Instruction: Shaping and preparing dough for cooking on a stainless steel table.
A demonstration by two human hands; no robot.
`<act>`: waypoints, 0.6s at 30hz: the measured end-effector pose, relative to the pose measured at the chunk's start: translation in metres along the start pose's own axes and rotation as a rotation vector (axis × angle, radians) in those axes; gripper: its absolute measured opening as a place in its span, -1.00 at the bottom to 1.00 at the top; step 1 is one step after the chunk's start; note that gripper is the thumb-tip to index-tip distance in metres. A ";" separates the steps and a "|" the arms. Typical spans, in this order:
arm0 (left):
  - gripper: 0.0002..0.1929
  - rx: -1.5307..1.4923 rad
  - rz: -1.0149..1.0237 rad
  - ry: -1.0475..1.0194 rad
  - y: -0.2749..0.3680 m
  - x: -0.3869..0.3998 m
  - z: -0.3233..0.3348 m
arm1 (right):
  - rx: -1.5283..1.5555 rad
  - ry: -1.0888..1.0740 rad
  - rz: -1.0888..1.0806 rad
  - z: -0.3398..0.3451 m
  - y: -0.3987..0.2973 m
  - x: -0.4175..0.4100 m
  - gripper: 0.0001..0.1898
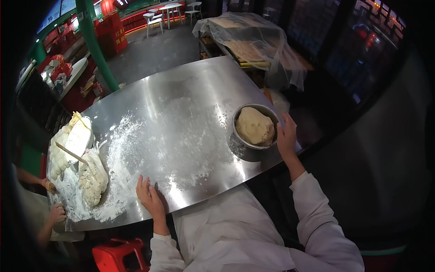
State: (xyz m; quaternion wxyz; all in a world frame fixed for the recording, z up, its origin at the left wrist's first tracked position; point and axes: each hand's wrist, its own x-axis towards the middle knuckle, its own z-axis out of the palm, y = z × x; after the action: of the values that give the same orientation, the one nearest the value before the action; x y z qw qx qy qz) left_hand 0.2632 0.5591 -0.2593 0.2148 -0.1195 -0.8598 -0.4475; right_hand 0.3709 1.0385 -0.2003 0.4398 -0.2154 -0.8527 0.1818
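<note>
My right hand (287,135) rests against the right side of a round metal bowl (237,131) that holds a large lump of dough (254,125); whether the fingers grip the rim cannot be told. Over the near edge of the floured stainless steel table (183,81), my left hand (149,197) is spread with nothing visible in it. A small dark thing, unclear, shows beside its fingers. Farther left lies a big rough mass of dough (92,178) on plastic. Behind it stands a bowl of white flour (79,139), with a wooden stick (71,152) reaching from the bowl to the dough.
At the far left, a co-worker's hands (57,213) are at the table, one on a wooden rolling pin (51,187). Pale dough pieces (58,156) line the left edge. A red plastic stool (119,255) stands below. Beyond the table is a plastic-covered rack (251,40).
</note>
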 end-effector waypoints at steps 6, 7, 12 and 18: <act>-0.71 -0.140 -0.070 0.038 -0.003 0.007 0.009 | 0.213 -0.413 0.663 0.019 0.070 0.020 -0.59; -0.71 -0.143 -0.068 0.036 -0.005 0.006 0.007 | 0.221 -0.436 0.653 0.026 0.066 0.017 -0.59; -0.72 -0.073 -0.049 0.053 -0.014 0.003 -0.003 | 0.198 -0.228 0.624 0.043 0.072 -0.021 -0.68; -0.73 -0.048 -0.006 0.053 -0.005 0.003 0.014 | 0.307 -0.211 0.709 0.014 0.098 -0.040 -0.47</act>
State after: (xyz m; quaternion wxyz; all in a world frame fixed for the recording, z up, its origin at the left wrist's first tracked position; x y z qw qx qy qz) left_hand 0.2547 0.5677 -0.2685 0.2332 -0.1101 -0.8431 -0.4719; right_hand 0.4003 1.0979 -0.2834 0.2869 -0.4085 -0.7288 0.4687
